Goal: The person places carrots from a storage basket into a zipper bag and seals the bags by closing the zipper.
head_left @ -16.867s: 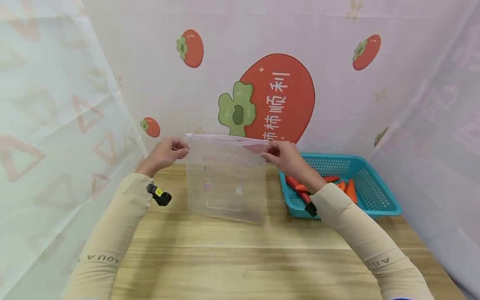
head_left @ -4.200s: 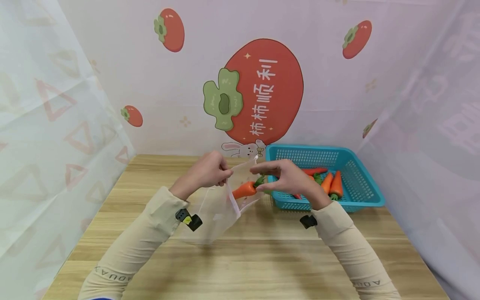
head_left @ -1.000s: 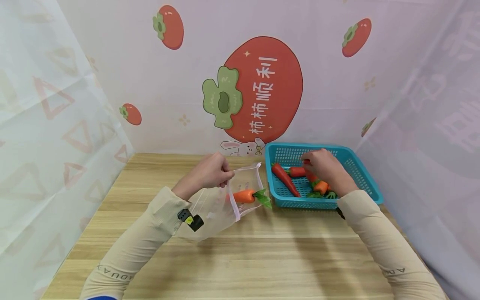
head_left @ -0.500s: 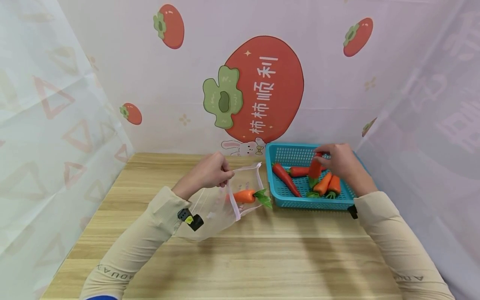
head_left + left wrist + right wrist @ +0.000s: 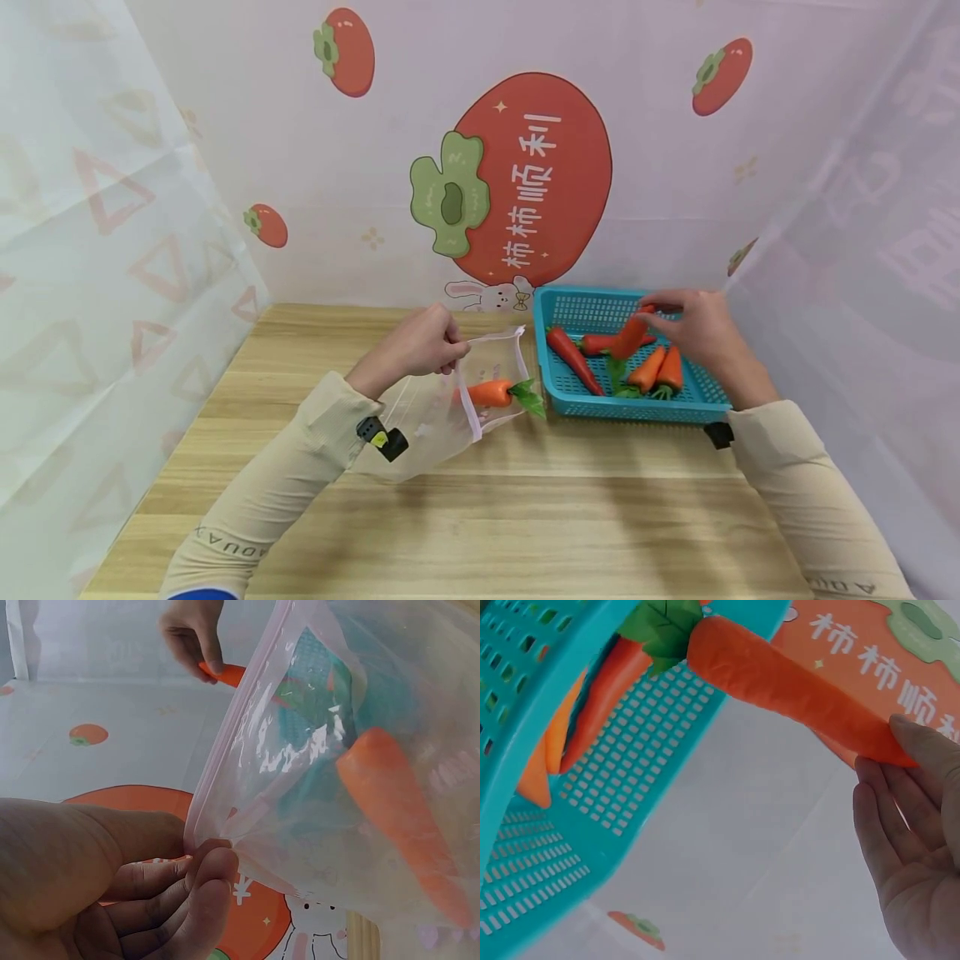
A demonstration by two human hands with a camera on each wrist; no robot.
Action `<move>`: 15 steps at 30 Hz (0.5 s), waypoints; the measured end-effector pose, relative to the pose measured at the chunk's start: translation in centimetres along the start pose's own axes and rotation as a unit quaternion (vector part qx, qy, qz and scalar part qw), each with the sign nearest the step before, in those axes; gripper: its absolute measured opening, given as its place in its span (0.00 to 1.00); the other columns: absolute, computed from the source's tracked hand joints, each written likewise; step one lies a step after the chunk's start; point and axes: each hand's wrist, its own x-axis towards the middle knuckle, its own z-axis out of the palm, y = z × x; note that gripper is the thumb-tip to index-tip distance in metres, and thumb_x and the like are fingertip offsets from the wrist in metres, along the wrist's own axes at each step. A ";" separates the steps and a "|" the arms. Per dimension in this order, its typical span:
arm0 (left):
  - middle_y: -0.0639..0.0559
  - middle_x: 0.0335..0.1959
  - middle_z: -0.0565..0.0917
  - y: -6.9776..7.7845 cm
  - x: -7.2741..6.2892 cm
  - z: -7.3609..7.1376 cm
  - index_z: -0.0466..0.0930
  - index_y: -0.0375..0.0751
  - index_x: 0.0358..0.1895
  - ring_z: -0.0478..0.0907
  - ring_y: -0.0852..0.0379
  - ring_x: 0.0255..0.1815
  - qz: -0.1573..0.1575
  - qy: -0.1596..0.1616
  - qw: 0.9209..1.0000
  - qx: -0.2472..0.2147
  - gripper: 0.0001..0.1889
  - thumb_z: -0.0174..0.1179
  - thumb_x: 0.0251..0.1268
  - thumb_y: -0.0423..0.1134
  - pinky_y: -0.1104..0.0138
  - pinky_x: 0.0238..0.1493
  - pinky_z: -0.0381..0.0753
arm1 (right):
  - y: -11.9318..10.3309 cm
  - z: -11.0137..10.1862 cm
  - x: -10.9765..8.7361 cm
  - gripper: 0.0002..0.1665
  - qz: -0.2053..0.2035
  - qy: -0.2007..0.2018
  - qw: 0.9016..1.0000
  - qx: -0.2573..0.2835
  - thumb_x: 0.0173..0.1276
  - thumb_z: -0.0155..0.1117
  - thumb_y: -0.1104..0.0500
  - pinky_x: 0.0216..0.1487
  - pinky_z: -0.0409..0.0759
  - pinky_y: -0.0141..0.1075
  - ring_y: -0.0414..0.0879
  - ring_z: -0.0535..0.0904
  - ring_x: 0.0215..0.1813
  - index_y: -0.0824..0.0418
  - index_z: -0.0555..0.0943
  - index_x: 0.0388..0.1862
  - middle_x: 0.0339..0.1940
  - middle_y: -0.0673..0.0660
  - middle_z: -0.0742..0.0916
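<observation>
My left hand (image 5: pixel 423 343) pinches the rim of a clear zip bag (image 5: pixel 408 437) between thumb and fingers, its mouth gaping toward the right. Inside lies an orange carrot (image 5: pixel 487 392), whose leafy end pokes out of the mouth; its body shows through the plastic in the left wrist view. Over the blue-green basket (image 5: pixel 645 408), my right hand (image 5: pixel 701 333) holds another carrot (image 5: pixel 795 682) by its narrow tip. That carrot slants with its green leaves downward, close above the others in the basket. The bag's lower part rests on the wooden table.
In the basket lie a long red pepper-like piece (image 5: pixel 574 360), a red carrot (image 5: pixel 596 344) partly covered by the held one, and two orange carrots (image 5: pixel 670 372). The wooden table (image 5: pixel 525 525) extends in front. Printed cloth walls (image 5: pixel 337 167) enclose the back and sides.
Earlier both hands held the bag upright; later a carrot went into its mouth. Within the last second the right hand has pulled another carrot up from the basket and shifted right. The left hand stays put.
</observation>
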 end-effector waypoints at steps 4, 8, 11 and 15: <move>0.54 0.15 0.84 0.1 0.0 0.0 0.88 0.41 0.21 0.79 0.62 0.17 0.000 0.000 1.000 -0.002 0.18 0.62 0.74 0.38 0.72 0.23 0.76 | -0.7 -0.5 -0.3 0.14 -0.001 0.017 1.000 0.011 0.67 0.78 0.60 0.45 0.87 0.61 0.65 0.90 0.46 0.64 0.91 0.49 0.46 0.68 0.93; 0.54 0.15 0.84 0.2 -0.1 0.0 0.88 0.40 0.21 0.79 0.61 0.17 0.002 0.000 1.000 -0.001 0.18 0.62 0.74 0.38 0.72 0.23 0.76 | -1.4 -1.1 -0.5 0.13 0.005 0.031 0.999 0.011 0.67 0.78 0.59 0.44 0.88 0.58 0.63 0.91 0.46 0.62 0.92 0.48 0.43 0.65 0.94; 0.54 0.15 0.84 0.2 -0.1 0.0 0.88 0.41 0.21 0.79 0.61 0.17 0.001 -0.001 1.000 -0.001 0.18 0.62 0.74 0.38 0.71 0.23 0.76 | -1.8 -1.6 -0.6 0.13 0.008 0.037 0.999 0.007 0.67 0.78 0.57 0.43 0.89 0.45 0.61 0.91 0.46 0.61 0.92 0.49 0.42 0.63 0.94; 0.55 0.14 0.83 0.3 -0.2 0.0 0.87 0.42 0.19 0.78 0.62 0.17 0.001 0.000 1.000 0.000 0.19 0.61 0.73 0.37 0.71 0.23 0.75 | -2.6 -2.1 -0.8 0.14 0.003 0.046 0.999 0.020 0.67 0.78 0.57 0.40 0.77 0.17 0.60 0.91 0.45 0.59 0.92 0.50 0.42 0.62 0.94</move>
